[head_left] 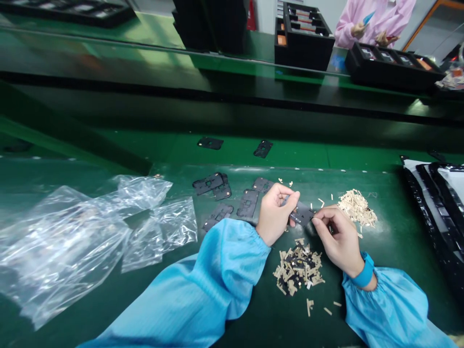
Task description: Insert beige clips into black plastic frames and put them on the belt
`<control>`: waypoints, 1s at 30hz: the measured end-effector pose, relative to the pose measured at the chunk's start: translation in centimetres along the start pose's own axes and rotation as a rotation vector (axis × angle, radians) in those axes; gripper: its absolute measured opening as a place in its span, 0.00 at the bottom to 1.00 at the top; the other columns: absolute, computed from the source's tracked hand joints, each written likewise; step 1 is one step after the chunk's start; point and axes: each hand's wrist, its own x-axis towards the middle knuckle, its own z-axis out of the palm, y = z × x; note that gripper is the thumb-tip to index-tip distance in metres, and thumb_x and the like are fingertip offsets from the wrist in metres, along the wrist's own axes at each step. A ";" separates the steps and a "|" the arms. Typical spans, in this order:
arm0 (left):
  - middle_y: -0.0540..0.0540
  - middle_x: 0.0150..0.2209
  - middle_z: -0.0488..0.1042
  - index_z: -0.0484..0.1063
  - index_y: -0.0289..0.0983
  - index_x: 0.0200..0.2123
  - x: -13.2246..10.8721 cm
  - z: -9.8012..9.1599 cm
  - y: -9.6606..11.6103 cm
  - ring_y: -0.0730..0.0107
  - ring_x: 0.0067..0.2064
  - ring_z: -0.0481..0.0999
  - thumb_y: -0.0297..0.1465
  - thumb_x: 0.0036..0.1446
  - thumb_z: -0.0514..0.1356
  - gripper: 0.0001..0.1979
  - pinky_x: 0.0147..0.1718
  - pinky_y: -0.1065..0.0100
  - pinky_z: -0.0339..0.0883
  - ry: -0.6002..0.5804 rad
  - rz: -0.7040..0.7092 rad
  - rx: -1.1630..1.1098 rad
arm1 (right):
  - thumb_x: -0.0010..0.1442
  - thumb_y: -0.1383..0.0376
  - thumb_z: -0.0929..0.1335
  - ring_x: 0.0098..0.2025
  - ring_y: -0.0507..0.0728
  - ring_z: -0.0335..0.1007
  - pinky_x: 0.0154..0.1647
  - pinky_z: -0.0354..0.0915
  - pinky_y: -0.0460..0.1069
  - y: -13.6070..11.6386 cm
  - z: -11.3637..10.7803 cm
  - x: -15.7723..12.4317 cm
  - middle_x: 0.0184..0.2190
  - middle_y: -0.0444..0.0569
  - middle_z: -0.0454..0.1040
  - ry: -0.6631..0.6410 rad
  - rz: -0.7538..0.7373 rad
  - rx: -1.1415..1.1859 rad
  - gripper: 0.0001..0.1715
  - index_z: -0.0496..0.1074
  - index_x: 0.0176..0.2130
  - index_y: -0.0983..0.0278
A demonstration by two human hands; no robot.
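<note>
One dark plate [303, 212], tilted above the bench [398, 237], sits between left hand [274, 213] and right hand [340, 241]. Left: thumb and fingers pinch the plate's near-left part. Right: thumb and index tips meet at its right end, pinching the corner. Can't tell if a small piece is also between those right fingertips; too small.

Below the hands, in the gap between them: mixed heap of tan and black pieces [299, 268], a few strays on its near right. Beyond the right hand, slightly to its right: pale heap of thin strips [357, 208]. Just left of the left hand: loose group of similar plates [248, 203], some overlapping; two more plates [263, 149] farther ahead. Clear plastic bags [83, 237] well left of the left hand.

Doing it well, my judgement: let the left hand carry the plate, gripped by the edges; keep the right to a light fingertip touch so thin parts don't bend. Steadying the left wrist on the bench would help. Keep the blue sleeves [232, 261] out of the mixed heap; cuffs could drag pieces. Don't let the two heaps mix.

Writing: no brand, label or text readable on plates, bags or the right hand's blue wristband [365, 273].
</note>
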 end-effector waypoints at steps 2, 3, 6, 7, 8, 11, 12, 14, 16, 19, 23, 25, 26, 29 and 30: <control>0.57 0.20 0.68 0.66 0.37 0.32 0.1 0.0 0.0 0.80 0.14 0.64 0.41 0.53 0.68 0.16 0.07 0.78 0.58 0.004 0.013 -0.013 | 0.68 0.69 0.68 0.30 0.53 0.66 0.30 0.63 0.49 0.1 0.0 -0.1 0.33 0.45 0.71 -0.067 -0.023 0.020 0.05 0.71 0.38 0.60; 0.57 0.20 0.67 0.66 0.37 0.32 0.1 0.0 0.0 0.80 0.14 0.64 0.41 0.54 0.68 0.16 0.07 0.78 0.59 0.005 0.018 -0.019 | 0.68 0.68 0.68 0.29 0.53 0.65 0.30 0.63 0.49 0.2 0.0 -0.2 0.33 0.45 0.71 -0.073 -0.027 0.023 0.05 0.71 0.37 0.60; 0.57 0.20 0.66 0.66 0.38 0.31 0.1 0.1 0.0 0.79 0.14 0.64 0.41 0.53 0.69 0.17 0.07 0.77 0.59 0.003 0.014 -0.030 | 0.65 0.66 0.71 0.29 0.52 0.64 0.29 0.64 0.49 0.4 0.1 -0.3 0.39 0.47 0.71 0.016 0.006 0.020 0.10 0.71 0.46 0.60; 0.57 0.20 0.66 0.66 0.38 0.31 0.0 0.2 0.0 0.79 0.15 0.64 0.41 0.53 0.69 0.17 0.07 0.76 0.59 0.000 0.011 -0.032 | 0.63 0.65 0.73 0.29 0.53 0.65 0.29 0.65 0.50 0.5 0.1 -0.4 0.41 0.48 0.71 0.026 0.010 0.006 0.18 0.69 0.52 0.59; 0.58 0.20 0.66 0.66 0.38 0.31 0.0 0.2 -0.1 0.79 0.15 0.64 0.41 0.53 0.69 0.17 0.08 0.76 0.59 -0.005 0.006 -0.034 | 0.62 0.64 0.73 0.31 0.54 0.66 0.30 0.67 0.50 0.5 0.2 -0.4 0.43 0.50 0.71 0.017 -0.003 -0.016 0.26 0.67 0.58 0.59; 0.58 0.20 0.67 0.66 0.38 0.31 -0.3 0.4 -0.3 0.80 0.14 0.64 0.41 0.54 0.68 0.17 0.09 0.76 0.59 -0.012 0.001 -0.041 | 0.64 0.65 0.73 0.36 0.57 0.70 0.35 0.71 0.52 0.4 0.6 -0.6 0.44 0.52 0.74 -0.005 -0.102 -0.128 0.33 0.65 0.64 0.58; 0.58 0.20 0.67 0.66 0.38 0.32 -0.4 0.4 -0.4 0.80 0.13 0.63 0.41 0.54 0.68 0.17 0.10 0.77 0.59 -0.005 0.005 -0.043 | 0.65 0.66 0.73 0.37 0.58 0.71 0.36 0.72 0.53 0.4 0.7 -0.7 0.43 0.52 0.75 0.022 -0.138 -0.164 0.31 0.66 0.64 0.57; 0.57 0.21 0.68 0.66 0.38 0.32 -0.6 0.5 -0.6 0.81 0.14 0.64 0.40 0.55 0.68 0.16 0.11 0.77 0.59 0.014 0.019 -0.047 | 0.65 0.67 0.72 0.38 0.58 0.73 0.37 0.73 0.53 0.3 0.9 -0.9 0.43 0.52 0.76 0.093 -0.188 -0.220 0.31 0.67 0.65 0.57; 0.57 0.21 0.69 0.65 0.38 0.32 -0.6 0.5 -0.6 0.81 0.14 0.65 0.41 0.55 0.68 0.16 0.12 0.77 0.59 0.027 0.028 -0.055 | 0.65 0.69 0.73 0.37 0.58 0.75 0.35 0.73 0.52 0.2 1.1 -1.0 0.42 0.53 0.78 0.145 -0.226 -0.265 0.32 0.67 0.66 0.59; 0.57 0.21 0.69 0.65 0.38 0.32 -0.3 0.5 -0.4 0.78 0.14 0.66 0.42 0.54 0.68 0.18 0.10 0.76 0.59 0.027 0.025 -0.078 | 0.64 0.71 0.73 0.34 0.57 0.76 0.33 0.73 0.51 0.1 1.1 -1.2 0.38 0.51 0.80 0.205 -0.260 -0.288 0.25 0.73 0.59 0.61; 0.57 0.20 0.67 0.65 0.38 0.31 0.2 0.3 0.0 0.77 0.14 0.66 0.43 0.53 0.69 0.18 0.09 0.75 0.61 0.054 0.059 -0.091 | 0.63 0.70 0.73 0.31 0.55 0.75 0.31 0.71 0.50 -0.1 0.7 -0.8 0.34 0.48 0.80 0.215 -0.124 -0.150 0.08 0.77 0.44 0.60; 0.57 0.20 0.67 0.65 0.38 0.31 0.3 0.3 0.2 0.77 0.15 0.66 0.42 0.53 0.69 0.18 0.09 0.76 0.61 0.023 0.053 -0.068 | 0.63 0.65 0.73 0.26 0.53 0.70 0.26 0.68 0.48 -0.2 0.5 -0.4 0.33 0.46 0.78 0.165 0.080 0.012 0.13 0.74 0.49 0.60; 0.57 0.20 0.67 0.66 0.38 0.31 0.2 0.3 0.3 0.78 0.15 0.66 0.41 0.53 0.69 0.17 0.09 0.76 0.60 -0.011 0.039 -0.052 | 0.64 0.62 0.72 0.25 0.52 0.69 0.25 0.67 0.48 -0.2 0.3 -0.1 0.32 0.45 0.77 0.113 0.180 0.114 0.17 0.72 0.52 0.60; 0.56 0.20 0.66 0.67 0.37 0.30 -0.1 0.3 0.4 0.80 0.16 0.63 0.40 0.53 0.69 0.16 0.10 0.78 0.57 -0.153 0.002 0.004 | 0.63 0.54 0.72 0.21 0.50 0.63 0.20 0.61 0.45 -0.2 -0.3 0.6 0.24 0.41 0.71 -0.088 0.397 0.313 0.17 0.72 0.45 0.62; 0.56 0.20 0.67 0.68 0.37 0.30 -0.1 0.3 0.4 0.80 0.16 0.64 0.40 0.54 0.68 0.15 0.11 0.78 0.58 -0.186 0.005 0.017 | 0.62 0.53 0.72 0.19 0.49 0.61 0.19 0.58 0.44 -0.2 -0.7 0.7 0.22 0.40 0.70 -0.143 0.457 0.343 0.16 0.71 0.40 0.62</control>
